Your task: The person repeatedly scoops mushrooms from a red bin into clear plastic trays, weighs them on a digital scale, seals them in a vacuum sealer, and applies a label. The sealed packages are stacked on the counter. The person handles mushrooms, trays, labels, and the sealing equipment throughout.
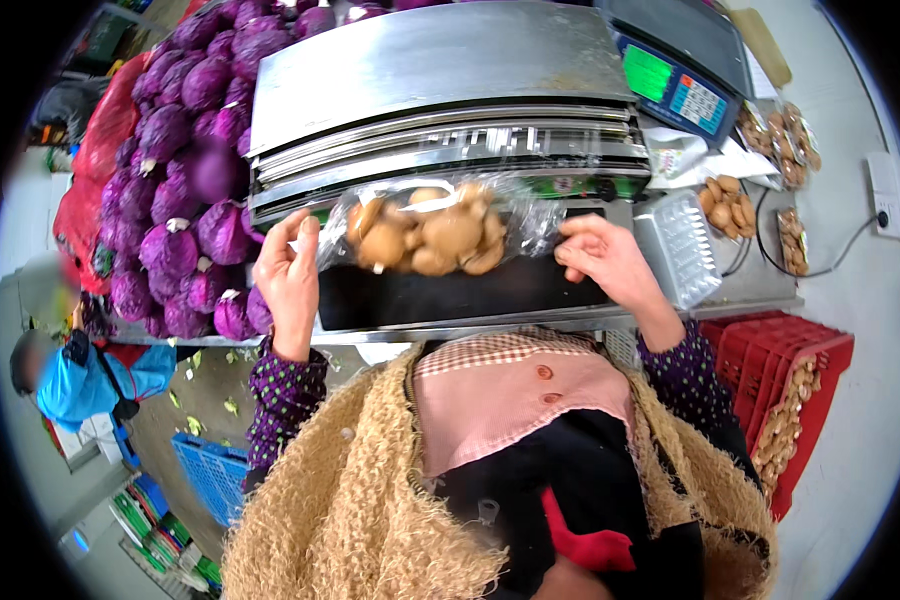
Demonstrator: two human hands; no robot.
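Note:
A pack of brown mushrooms (450, 232) in clear plastic film hangs between my two hands, over the black plate (400, 300) of a film-wrapping machine. My left hand (288, 280) is closed, thumb and fingers pinching the film at the pack's left end. At the right end my right hand (605, 262) pinches the gathered film the same way. Loose film crinkles out past the mushrooms on both sides. Whether a tray lies under them, I cannot tell. Just behind the pack stands the wrapping machine's steel body (440, 70), with metal rollers along its front.
Purple cabbages (185, 190) are heaped at the left. A digital scale (685, 90) sits at the back right. Clear plastic trays (675, 248), loose mushrooms (727, 207) and wrapped packs (792, 242) lie right. A red crate (770, 345) stands below; a person in blue (105, 385) is far left.

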